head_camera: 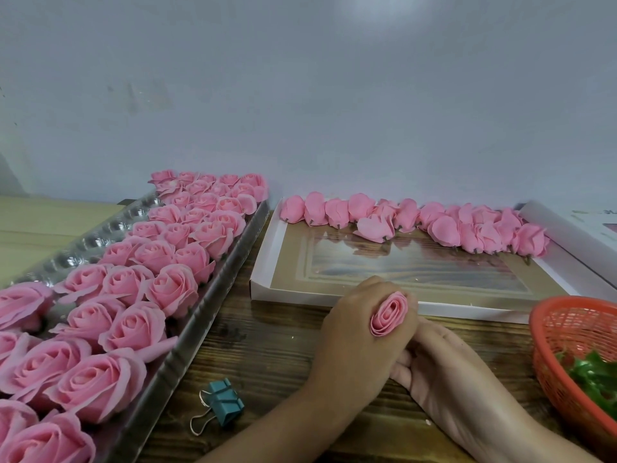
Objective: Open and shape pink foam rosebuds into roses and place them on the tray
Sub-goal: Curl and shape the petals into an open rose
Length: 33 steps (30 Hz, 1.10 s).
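My left hand [360, 332] grips a tightly rolled pink foam rosebud [389, 314], its spiral top facing me. My right hand [437, 355] lies palm up beneath and behind the left, its fingers tucked under it at the bud's base; I cannot see whether they pinch it. A long silver tray [200, 305] on the left carries several rows of opened pink roses [133, 285]. Closed pink rosebuds [417, 218] line the far edge of a shallow white box [267, 262].
A teal binder clip [222, 404] lies on the dark wood table near my left forearm. An orange mesh basket [564, 332] with green leaves [597, 375] stands at the right edge. A grey wall rises behind everything.
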Each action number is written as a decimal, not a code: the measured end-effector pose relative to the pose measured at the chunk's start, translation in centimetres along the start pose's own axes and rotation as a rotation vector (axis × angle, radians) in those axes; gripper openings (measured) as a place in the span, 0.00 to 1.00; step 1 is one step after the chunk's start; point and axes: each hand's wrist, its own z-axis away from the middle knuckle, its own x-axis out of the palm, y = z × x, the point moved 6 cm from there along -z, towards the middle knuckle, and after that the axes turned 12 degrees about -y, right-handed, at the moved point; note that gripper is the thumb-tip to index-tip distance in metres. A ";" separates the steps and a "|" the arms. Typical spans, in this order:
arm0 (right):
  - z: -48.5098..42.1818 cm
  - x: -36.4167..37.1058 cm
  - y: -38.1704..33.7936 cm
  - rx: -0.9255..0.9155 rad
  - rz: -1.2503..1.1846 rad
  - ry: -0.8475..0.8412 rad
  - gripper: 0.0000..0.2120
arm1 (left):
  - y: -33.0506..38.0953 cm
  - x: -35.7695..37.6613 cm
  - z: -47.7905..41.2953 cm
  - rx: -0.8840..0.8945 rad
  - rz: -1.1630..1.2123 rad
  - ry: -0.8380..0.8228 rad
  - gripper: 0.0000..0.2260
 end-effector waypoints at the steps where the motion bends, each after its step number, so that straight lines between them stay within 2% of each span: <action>1: 0.0 0.0 0.0 -0.002 0.003 -0.004 0.11 | -0.1 -0.1 0.0 -0.008 -0.001 0.009 0.09; 11: 0.1 0.3 -0.1 -0.048 0.047 -0.074 0.12 | 0.0 -0.5 0.1 0.016 -0.023 0.016 0.08; 21: 0.1 -0.2 -0.1 -0.081 -0.029 -0.013 0.12 | 0.6 -0.8 0.3 0.029 -0.043 0.041 0.13; 26: 0.3 0.2 -0.2 -0.052 0.023 -0.045 0.09 | 0.8 -0.6 0.2 0.056 -0.021 0.012 0.09; 27: 0.2 0.3 -0.2 -0.039 0.030 -0.056 0.11 | 0.9 -0.7 0.3 0.068 -0.027 0.013 0.09; 30: 0.2 0.3 -0.1 -0.019 0.045 -0.065 0.31 | 1.0 -0.8 0.3 0.088 -0.027 0.022 0.08; 31: 0.2 0.3 -0.1 -0.021 0.049 -0.065 0.30 | 1.1 -0.8 0.3 0.090 -0.027 0.022 0.08; 33: 0.2 0.4 -0.2 -0.024 0.035 -0.083 0.15 | 1.0 -0.7 0.3 0.083 -0.029 0.012 0.07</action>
